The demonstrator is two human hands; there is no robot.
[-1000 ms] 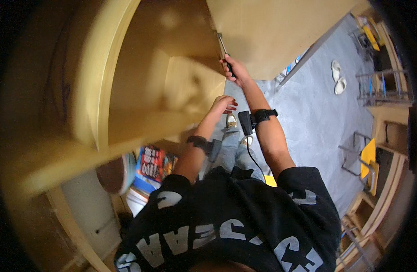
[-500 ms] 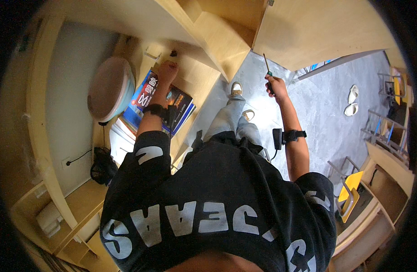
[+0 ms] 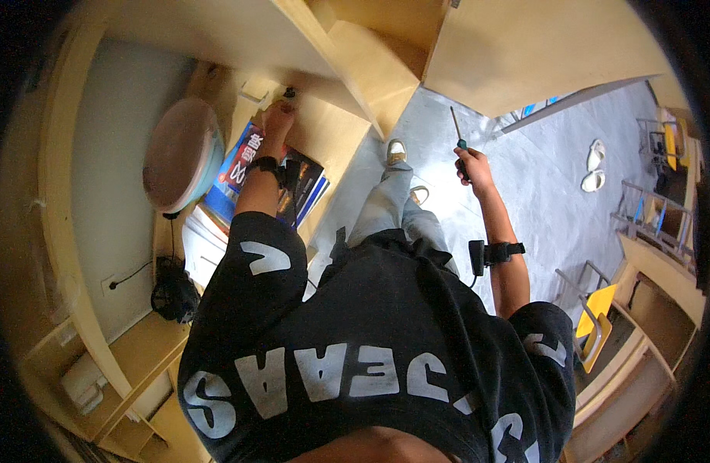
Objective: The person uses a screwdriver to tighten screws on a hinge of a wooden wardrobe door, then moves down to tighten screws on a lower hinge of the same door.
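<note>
R hand point(image 3: 473, 164) grips screwdriver point(image 3: 462, 144) by its dk grn handle, closed round it; shaft points away from body, held above floor point(image 3: 540, 185). L hand point(image 3: 278, 119) is at far end of books point(image 3: 305, 174) on shelf point(image 3: 339, 127), right by a small dk item point(image 3: 289, 92); fingers hidden, can't tell if holding it. Basin point(image 3: 181, 158) is L of books.

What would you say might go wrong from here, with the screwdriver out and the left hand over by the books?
The screwdriver in the right hand has its tip exposed, so a careless swing might scratch the open cabinet door. The left hand is stretched past the books, so that arm could nudge them out of place.
</note>
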